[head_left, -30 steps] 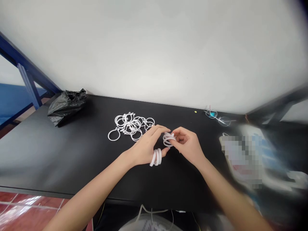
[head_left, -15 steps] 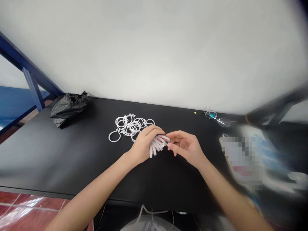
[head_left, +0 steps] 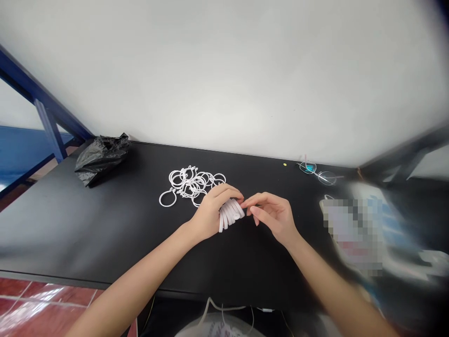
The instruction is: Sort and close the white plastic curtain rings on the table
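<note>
My left hand (head_left: 213, 211) is closed around a row of several white plastic curtain rings (head_left: 231, 214), bunched side by side with their edges facing right. Just to the right, my right hand (head_left: 271, 214) has its fingers apart, the index fingertip at the end of the row and the thumb away from it. Nothing shows between its fingers. Behind my left hand lies a loose pile of more white rings (head_left: 191, 181), partly hidden by that hand. One single ring (head_left: 167, 198) rests at the pile's left edge.
A crumpled black plastic bag (head_left: 101, 158) sits at the back left of the black table (head_left: 105, 229). Eyeglasses (head_left: 317, 173) lie at the back right, near a blurred pale package (head_left: 351, 234). A white wall (head_left: 224, 84) rises behind, and a blue metal frame (head_left: 49, 126) stands left.
My right thumb and index finger have spread and moved slightly right, off the last ring. The fanned rings in my left hand now sit closer together.
</note>
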Tool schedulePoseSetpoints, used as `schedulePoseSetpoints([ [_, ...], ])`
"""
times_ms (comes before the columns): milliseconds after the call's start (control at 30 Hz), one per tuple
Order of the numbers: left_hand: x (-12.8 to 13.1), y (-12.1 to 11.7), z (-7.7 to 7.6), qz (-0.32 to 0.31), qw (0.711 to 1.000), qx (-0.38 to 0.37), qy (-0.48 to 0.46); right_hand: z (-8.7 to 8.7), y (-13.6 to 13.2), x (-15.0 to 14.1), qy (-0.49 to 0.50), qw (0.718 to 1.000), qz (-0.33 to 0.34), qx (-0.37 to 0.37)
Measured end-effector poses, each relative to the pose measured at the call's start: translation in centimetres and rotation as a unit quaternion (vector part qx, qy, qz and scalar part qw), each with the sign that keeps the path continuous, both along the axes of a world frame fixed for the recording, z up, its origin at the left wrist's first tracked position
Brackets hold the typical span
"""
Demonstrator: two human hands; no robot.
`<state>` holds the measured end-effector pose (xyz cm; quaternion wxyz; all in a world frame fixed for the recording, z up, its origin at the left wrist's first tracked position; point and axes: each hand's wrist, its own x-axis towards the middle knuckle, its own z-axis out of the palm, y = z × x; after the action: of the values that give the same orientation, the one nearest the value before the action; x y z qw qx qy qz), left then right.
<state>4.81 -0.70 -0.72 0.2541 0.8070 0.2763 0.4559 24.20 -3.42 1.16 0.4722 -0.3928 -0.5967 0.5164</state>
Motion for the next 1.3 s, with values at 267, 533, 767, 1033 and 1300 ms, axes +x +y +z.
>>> schedulePoseSetpoints([
  [267,0.1,-0.3,0.2,-0.004,1.0,-0.011,0.025,-0.1,-0.2,-1.1,-0.12,0.99,-0.02,-0.07],
  [533,-0.3,0.0,1.1,0.003,0.992,-0.12,-0.042,-0.1,0.2,-0.1,-0.207,0.972,0.068,-0.088],
  [767,0.1,0.2,0.8,-0.086,0.943,-0.301,-0.11,0.1,0.2,0.0,-0.162,0.985,0.025,-0.051],
  [1033,2.1,-0.9,0.2,-0.205,0.716,-0.58,-0.331,-0.6,-1.2,-1.9,-0.119,0.976,-0.007,0.184],
  [1300,3.7,-3.0,0.5,-0.236,0.609,-0.643,-0.4,-1.5,-2.2,-3.5,-0.146,0.968,-0.113,0.169],
])
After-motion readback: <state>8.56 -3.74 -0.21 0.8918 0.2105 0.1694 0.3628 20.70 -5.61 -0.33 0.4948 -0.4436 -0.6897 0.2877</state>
